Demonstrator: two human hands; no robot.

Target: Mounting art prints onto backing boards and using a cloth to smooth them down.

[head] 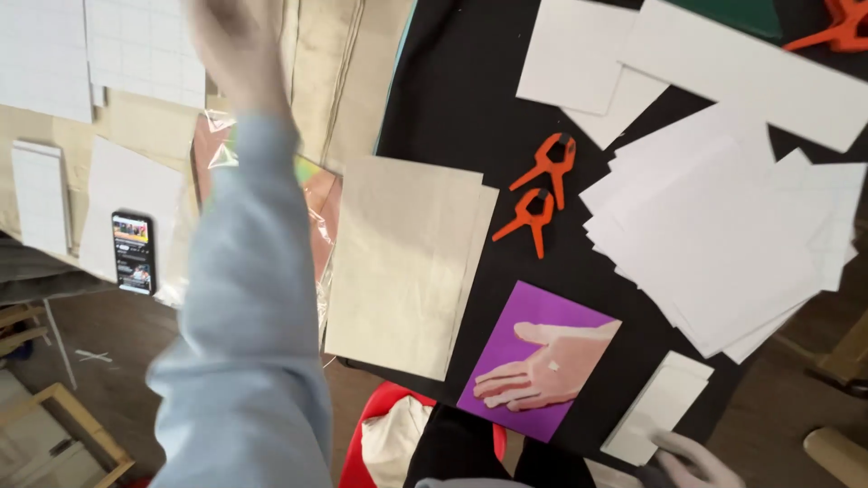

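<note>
Black table cover fills most of the view. On it, right side, a big loose fan of white sheets, overlapping, more white sheets above toward the top edge. Left arm in a light blue sleeve crosses the left of the frame, reaching up; left hand is motion-blurred near the top edge over gridded white sheets, can't tell how its fingers are set or if it has anything. Stack of beige fabric pieces lies at the black cover's left edge, beside the sleeve. Clear plastic bag lies partly under the beige stack; contents unclear, something coloured showing through. Purple card with a painted hand picture lies flat at the near edge, just right of the beige stack. Small white card next to it. Right hand in a pale glove, bottom edge, fingers loosely extended, touching the white card's near end, not closed on it. Two orange spring clamps side by side between the beige stack and the sheets. Phone with a lit screen, far left.
</note>
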